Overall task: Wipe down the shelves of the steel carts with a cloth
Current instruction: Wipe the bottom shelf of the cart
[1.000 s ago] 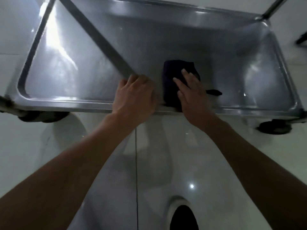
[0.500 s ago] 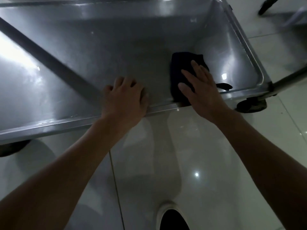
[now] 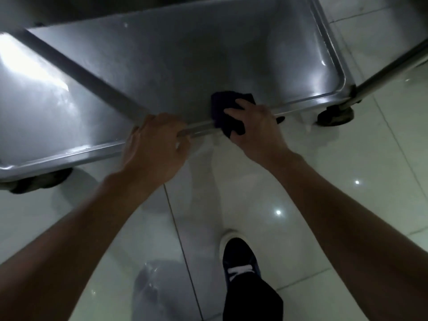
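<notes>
A steel cart shelf (image 3: 185,66) fills the upper part of the head view, low over a white tiled floor. A dark cloth (image 3: 223,105) is draped over the shelf's near rim, right of the middle. My right hand (image 3: 254,126) grips the cloth against the rim, fingers curled over its top and thumb below. My left hand (image 3: 155,144) grips the same near rim just to the left, fingers curled over the edge beside a diagonal steel bar (image 3: 88,77).
Black casters stand under the cart at the near left (image 3: 39,181) and the right corner (image 3: 335,115). A steel upright post (image 3: 391,70) rises from the right corner. My dark shoe (image 3: 240,260) stands on the glossy tiles (image 3: 347,205) below.
My right hand has pulled the cloth from the shelf surface back onto the near rim and curled around it. The view has shifted left and back; my left hand stays on the rim.
</notes>
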Available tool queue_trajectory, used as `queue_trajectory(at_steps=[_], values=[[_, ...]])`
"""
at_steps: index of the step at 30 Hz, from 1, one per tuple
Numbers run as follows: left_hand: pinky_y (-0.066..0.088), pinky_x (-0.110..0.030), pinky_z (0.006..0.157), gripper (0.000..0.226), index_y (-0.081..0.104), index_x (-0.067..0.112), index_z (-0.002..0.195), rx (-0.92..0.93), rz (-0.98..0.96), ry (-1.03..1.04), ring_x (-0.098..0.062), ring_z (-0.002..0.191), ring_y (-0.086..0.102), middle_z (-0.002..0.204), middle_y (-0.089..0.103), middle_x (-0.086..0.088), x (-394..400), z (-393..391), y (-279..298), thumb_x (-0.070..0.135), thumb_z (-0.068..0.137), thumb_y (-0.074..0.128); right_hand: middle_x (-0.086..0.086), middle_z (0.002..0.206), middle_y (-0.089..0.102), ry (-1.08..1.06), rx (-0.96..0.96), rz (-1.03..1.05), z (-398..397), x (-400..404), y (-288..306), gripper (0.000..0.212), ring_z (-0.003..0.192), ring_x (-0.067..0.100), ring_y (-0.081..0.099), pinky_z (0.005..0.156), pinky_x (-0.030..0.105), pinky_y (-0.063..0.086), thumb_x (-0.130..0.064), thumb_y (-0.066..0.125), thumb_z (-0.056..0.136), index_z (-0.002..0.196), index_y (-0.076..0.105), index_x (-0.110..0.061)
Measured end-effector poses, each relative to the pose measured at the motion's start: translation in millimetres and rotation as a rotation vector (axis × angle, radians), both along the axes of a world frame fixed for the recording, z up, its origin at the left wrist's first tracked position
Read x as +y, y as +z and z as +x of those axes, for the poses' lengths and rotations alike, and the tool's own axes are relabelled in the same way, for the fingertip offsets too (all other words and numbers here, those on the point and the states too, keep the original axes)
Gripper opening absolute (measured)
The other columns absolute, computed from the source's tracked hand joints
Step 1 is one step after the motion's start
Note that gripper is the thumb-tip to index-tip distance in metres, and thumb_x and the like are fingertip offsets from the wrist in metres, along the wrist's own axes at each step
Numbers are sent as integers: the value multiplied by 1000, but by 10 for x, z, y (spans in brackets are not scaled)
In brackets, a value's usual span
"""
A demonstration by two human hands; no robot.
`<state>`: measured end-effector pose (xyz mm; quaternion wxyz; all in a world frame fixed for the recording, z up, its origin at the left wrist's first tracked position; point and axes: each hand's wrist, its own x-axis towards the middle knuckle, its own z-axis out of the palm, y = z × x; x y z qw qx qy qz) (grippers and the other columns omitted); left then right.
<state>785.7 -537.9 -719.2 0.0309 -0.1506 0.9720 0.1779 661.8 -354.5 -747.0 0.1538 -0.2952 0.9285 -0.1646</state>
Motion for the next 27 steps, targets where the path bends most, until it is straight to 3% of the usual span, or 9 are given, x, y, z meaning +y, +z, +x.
queue_trajectory(at_steps=[5,12,18,21,27], values=[[47,-46,100,39,66,21,127,-30,2,-2,-29,123,51,132,61,-3,269,498,616,30,89,63,4,135,61,-104,-192,-203,714,284,652,46,112,29,60,94,46,51,-13,66,86,133,63,-16],[39,-45,108,44,55,27,137,-118,58,-3,-21,134,43,141,53,3,638,956,1945,42,97,50,-1,152,46,-180,-233,-191,1390,633,2185,51,130,26,45,112,42,36,-20,66,90,140,56,-24],[43,-46,100,43,57,19,137,-138,72,-8,-28,128,48,140,54,-4,822,1397,3499,35,97,51,-2,150,47,-243,-330,-292,1993,921,3730,51,135,17,44,116,30,33,-15,71,89,138,59,-22],[44,-47,95,39,59,15,130,-134,38,-8,-31,124,48,134,57,-7,787,1529,4205,33,95,53,-6,148,50,-225,-271,-281,2130,1031,4458,51,130,16,49,113,28,34,-15,73,86,135,62,-23],[41,-48,102,46,54,19,140,-65,21,18,-30,129,46,138,55,-6,648,1573,5336,35,96,53,0,149,51,-122,-168,-292,2123,980,5581,50,133,19,47,116,38,36,-14,72,87,135,62,-19]])
